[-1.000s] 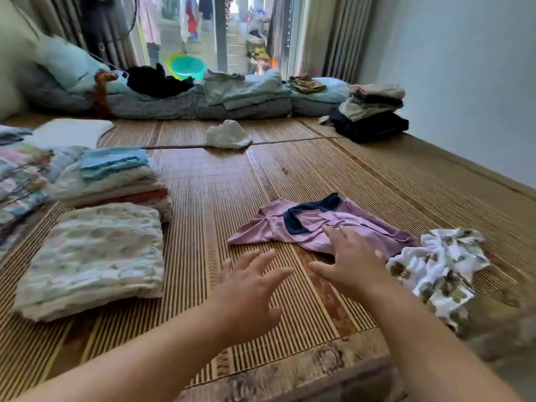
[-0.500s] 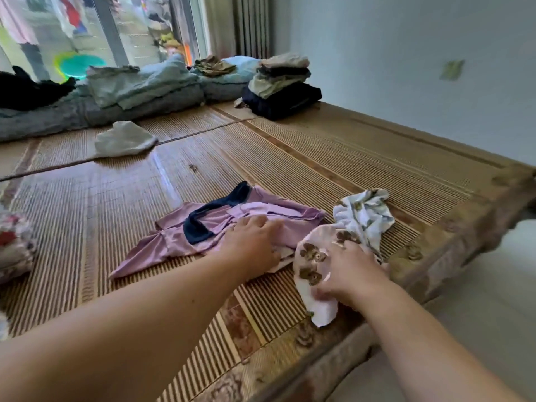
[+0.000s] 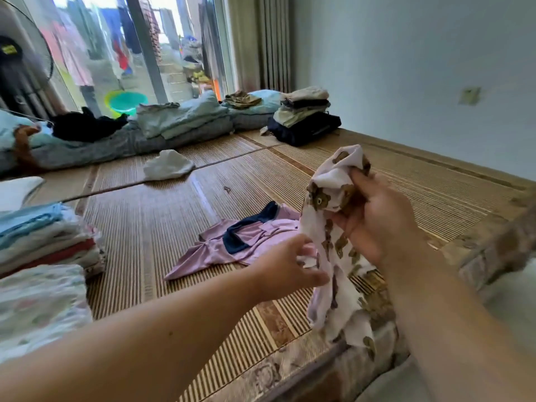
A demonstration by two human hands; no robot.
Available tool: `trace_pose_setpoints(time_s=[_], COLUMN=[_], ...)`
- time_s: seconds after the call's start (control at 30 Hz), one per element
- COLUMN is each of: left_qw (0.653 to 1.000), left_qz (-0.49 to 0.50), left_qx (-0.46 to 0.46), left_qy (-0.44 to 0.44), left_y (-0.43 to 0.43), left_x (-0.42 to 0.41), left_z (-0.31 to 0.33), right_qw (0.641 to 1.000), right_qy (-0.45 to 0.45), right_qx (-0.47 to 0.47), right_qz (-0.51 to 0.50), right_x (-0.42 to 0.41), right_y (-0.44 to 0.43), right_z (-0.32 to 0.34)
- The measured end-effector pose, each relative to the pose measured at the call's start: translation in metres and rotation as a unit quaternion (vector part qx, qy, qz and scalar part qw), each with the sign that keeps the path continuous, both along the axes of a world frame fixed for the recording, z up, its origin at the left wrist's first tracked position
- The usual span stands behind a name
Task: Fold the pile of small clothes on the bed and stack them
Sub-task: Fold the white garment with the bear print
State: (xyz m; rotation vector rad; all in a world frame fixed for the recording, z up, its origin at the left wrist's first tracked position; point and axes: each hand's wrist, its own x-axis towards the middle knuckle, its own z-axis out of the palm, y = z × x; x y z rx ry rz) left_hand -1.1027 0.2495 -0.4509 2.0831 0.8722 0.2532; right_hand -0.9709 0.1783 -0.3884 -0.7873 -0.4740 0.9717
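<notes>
A small white garment with brown bear prints (image 3: 333,288) hangs crumpled above the bed's near edge. My right hand (image 3: 380,221) grips its upper part and holds it up. My left hand (image 3: 287,268) pinches its left edge lower down. Behind them a pink garment with a dark blue collar (image 3: 240,242) lies unfolded on the bamboo mat (image 3: 139,233). Two stacks of folded clothes sit at the left: a taller one (image 3: 46,239) and a pale patterned one (image 3: 40,303) nearer me.
A white cloth (image 3: 166,169) lies alone further back. Folded bedding (image 3: 179,123) and a dark stack of clothes (image 3: 304,117) line the far side by the window. The bed's carved wooden edge (image 3: 490,250) runs along the right, with the wall beyond.
My right hand has lifted the bear-print garment off the mat. My left hand has left the pink garment and taken hold of the bear-print one. The view has swung back left.
</notes>
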Motion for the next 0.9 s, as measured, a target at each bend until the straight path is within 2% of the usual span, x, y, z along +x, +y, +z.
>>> trace_pose_setpoints(time_s=[0.1,0.17,0.27,0.37,0.43,0.5,0.57,0.67,0.8,0.9], left_qw=[0.994,0.992,0.996,0.984,0.973,0.967,0.971,0.984,0.99,0.99], left_qz=[0.034,0.037,0.057,0.155,0.215,0.242,0.218,0.147,0.108,0.116], left_qx=[-0.081,-0.096,-0.011,0.083,0.081,0.062,0.036,0.014,0.034,0.064], left_qy=[-0.064,-0.075,-0.065,-0.029,-0.025,-0.059,-0.095,-0.1,-0.08,-0.038], left_y=[-0.005,-0.012,-0.028,-0.036,-0.031,-0.028,-0.032,-0.052,-0.073,-0.075], left_x=[-0.034,-0.06,-0.092,-0.13,-0.162,-0.191,-0.204,-0.189,-0.153,-0.15], left_z=[0.019,0.029,0.038,0.05,0.059,0.07,0.079,0.089,0.092,0.096], right_qw=[0.997,0.996,0.995,0.994,0.994,0.993,0.99,0.985,0.983,0.979], right_qy=[0.018,0.006,-0.033,-0.067,-0.084,-0.106,-0.134,-0.161,-0.178,-0.2], right_qx=[0.065,0.082,0.079,0.069,0.058,0.042,0.029,0.021,0.026,0.021], right_qz=[0.02,0.036,0.057,0.053,0.037,0.025,0.035,0.057,0.046,0.032], right_x=[-0.019,-0.035,-0.063,-0.084,-0.092,-0.099,-0.108,-0.123,-0.13,-0.121], right_y=[-0.009,-0.013,-0.014,-0.015,-0.016,-0.019,-0.022,-0.028,-0.043,-0.057], right_z=[0.028,0.045,0.068,0.091,0.107,0.121,0.133,0.151,0.178,0.192])
